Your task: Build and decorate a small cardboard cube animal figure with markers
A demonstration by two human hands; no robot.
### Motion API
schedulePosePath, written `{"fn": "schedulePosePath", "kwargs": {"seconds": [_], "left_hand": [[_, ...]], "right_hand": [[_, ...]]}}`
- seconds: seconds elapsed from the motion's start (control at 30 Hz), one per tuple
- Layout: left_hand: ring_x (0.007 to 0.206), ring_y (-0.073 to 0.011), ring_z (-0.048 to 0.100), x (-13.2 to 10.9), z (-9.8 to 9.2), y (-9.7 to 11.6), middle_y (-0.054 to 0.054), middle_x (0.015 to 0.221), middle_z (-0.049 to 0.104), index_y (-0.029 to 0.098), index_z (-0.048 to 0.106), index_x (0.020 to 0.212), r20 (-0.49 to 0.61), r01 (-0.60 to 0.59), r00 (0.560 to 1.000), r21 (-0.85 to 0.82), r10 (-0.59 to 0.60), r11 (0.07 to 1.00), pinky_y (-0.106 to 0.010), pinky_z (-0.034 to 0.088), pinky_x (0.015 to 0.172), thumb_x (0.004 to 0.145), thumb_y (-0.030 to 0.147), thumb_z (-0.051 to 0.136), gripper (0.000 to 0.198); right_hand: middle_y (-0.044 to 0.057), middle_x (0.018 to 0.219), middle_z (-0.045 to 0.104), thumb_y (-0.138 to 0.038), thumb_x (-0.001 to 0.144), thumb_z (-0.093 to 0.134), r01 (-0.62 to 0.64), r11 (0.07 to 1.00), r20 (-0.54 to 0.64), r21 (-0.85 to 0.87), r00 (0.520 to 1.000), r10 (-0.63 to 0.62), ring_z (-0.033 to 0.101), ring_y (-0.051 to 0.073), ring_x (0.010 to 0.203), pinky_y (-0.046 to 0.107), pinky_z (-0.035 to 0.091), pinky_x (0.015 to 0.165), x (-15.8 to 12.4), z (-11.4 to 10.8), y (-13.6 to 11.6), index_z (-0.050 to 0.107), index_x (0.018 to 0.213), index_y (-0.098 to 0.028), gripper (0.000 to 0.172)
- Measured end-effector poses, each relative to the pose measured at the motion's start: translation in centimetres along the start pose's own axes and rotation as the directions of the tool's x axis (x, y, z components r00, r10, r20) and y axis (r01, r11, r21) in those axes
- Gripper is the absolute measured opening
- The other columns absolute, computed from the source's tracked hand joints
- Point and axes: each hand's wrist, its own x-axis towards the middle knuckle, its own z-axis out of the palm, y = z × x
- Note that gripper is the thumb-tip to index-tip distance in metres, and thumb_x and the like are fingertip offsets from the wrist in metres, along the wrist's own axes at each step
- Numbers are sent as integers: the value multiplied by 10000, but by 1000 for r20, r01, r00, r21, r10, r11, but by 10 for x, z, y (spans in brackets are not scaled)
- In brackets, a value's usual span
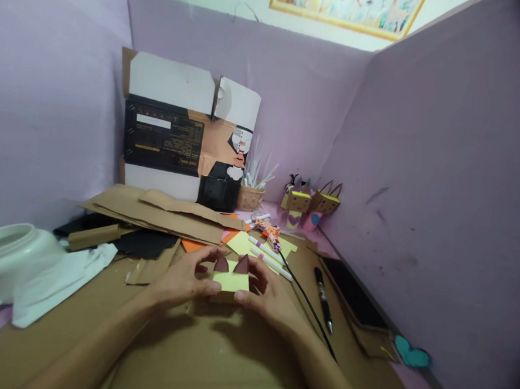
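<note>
A small cardboard box (231,282) with a yellow paper top and two pointed dark brown ears sits between my hands at the middle of the cardboard-covered table (197,355). From the left, my left hand (195,275) is closed around its side, thumb at the near corner. On the opposite side my right hand (260,288) grips it the same way, fingers behind an ear and thumb at the front edge. The front face of the box is in shadow, and its underside is hidden. Behind my right hand lie white markers (265,256) and yellow paper (240,242).
A glue gun (269,230) trails its black cable past a pen (324,298) on the right. A dark phone-like slab (355,294) lies by the wall. At left stand a white pot (13,256) and cardboard sheets (162,212). Finished-looking box figures (299,201) stand at the back.
</note>
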Motion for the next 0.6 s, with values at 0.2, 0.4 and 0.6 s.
{"fn": "schedulePosePath", "kwargs": {"seconds": [0.2, 0.4, 0.6], "left_hand": [[915, -249, 622, 1, 4, 2, -47, 1045, 654, 163, 624, 1042, 37, -11, 999, 15, 11, 1000, -330, 474, 783, 654, 255, 668, 400], [919, -237, 613, 0, 4, 0, -51, 1012, 667, 160, 644, 978, 52, 15, 999, 14, -15, 1000, -313, 469, 776, 628, 235, 690, 361], [699, -157, 563, 0, 4, 3, 4, 784, 615, 143, 637, 941, 46, 30, 998, 55, -33, 998, -259, 439, 631, 619, 243, 689, 341]], "right_hand": [[63, 1068, 664, -241, 627, 750, -9, 994, -47, -112, 999, 4, 618, 270, 993, 407, 465, 882, 1, 2, -1, 603, 1039, -200, 439], [66, 1061, 664, -275, 617, 764, -32, 997, 6, -72, 999, 33, 613, 262, 997, 399, 459, 882, 3, 1, -2, 590, 1010, -195, 437], [74, 1052, 654, -301, 646, 749, -18, 994, 0, -111, 1000, 18, 608, 243, 983, 378, 470, 851, 2, -1, 2, 579, 1001, -192, 409]]}}
